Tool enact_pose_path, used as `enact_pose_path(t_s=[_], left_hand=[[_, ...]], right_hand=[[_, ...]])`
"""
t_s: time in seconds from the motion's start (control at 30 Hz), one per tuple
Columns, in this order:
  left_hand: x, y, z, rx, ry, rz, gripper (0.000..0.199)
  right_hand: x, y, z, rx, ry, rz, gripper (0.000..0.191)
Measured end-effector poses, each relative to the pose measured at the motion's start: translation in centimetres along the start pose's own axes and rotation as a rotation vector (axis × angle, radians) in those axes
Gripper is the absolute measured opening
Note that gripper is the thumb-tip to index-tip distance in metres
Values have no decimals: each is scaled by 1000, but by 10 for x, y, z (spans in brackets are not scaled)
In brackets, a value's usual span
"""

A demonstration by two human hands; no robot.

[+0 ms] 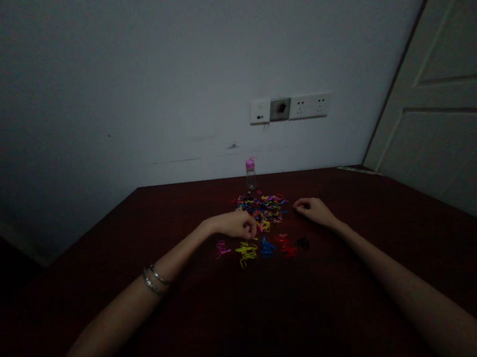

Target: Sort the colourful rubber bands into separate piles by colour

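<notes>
Elastic bands (262, 207), tiny loops in many colours, lie in one mixed heap near the far middle of your dark red table (104, 283). Nearer to you sit five small sorted clusters, left to right: pink (222, 250), yellow (247, 251), blue (267, 247), red (287, 245) and black (303, 243). They form a short row, each just beside the next.

Your left hand (235, 224) rests curled at the heap's left edge, fingertips pinched together just above the yellow cluster; in this dim light you cannot tell whether a band sits between them. Two bangles (155, 278) circle that forearm. Your right hand (315, 210) lies loosely curled and holding nothing, palm down on the wood just right of the heap.

One small clear bottle (250, 174) with a pink cap stands upright behind the heap, close to the table's far edge and the wall. One strip of wall sockets (291, 107) hangs above it. Bare tabletop stretches wide on both sides and in front of the clusters.
</notes>
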State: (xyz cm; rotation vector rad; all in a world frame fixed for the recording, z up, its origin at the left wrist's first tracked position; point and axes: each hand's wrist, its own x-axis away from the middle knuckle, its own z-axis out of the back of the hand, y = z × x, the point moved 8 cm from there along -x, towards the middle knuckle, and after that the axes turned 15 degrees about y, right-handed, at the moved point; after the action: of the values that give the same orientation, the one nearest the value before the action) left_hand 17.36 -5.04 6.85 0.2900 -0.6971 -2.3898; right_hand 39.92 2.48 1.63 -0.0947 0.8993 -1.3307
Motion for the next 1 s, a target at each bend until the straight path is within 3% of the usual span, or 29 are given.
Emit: enact_pose_path(t_s=[0.13,0.27,0.37,0.43,0.53,0.67,0.77,1.0], left_hand=[[12,-14,-5,86,-70,76,15],[8,-40,12,189,44,123,21],[4,-78,34,266,251,217,19],[4,-111,50,318,450,302,20],[16,-161,70,349,758,465,25],[38,-200,86,359,1064,569,25],[49,-212,89,373,1166,606,27],[45,-213,88,315,1137,509,24]], right_hand=[[0,-1,0,14,-1,14,26],[0,-1,0,27,9,12,25],[0,-1,0,30,13,15,24],[0,-2,0,29,15,14,24],[0,-1,-2,5,10,18,24],[-1,0,-3,-45,-2,22,24],[-1,-2,-2,-72,-14,19,25],[-2,-39,3,-180,-59,67,26]])
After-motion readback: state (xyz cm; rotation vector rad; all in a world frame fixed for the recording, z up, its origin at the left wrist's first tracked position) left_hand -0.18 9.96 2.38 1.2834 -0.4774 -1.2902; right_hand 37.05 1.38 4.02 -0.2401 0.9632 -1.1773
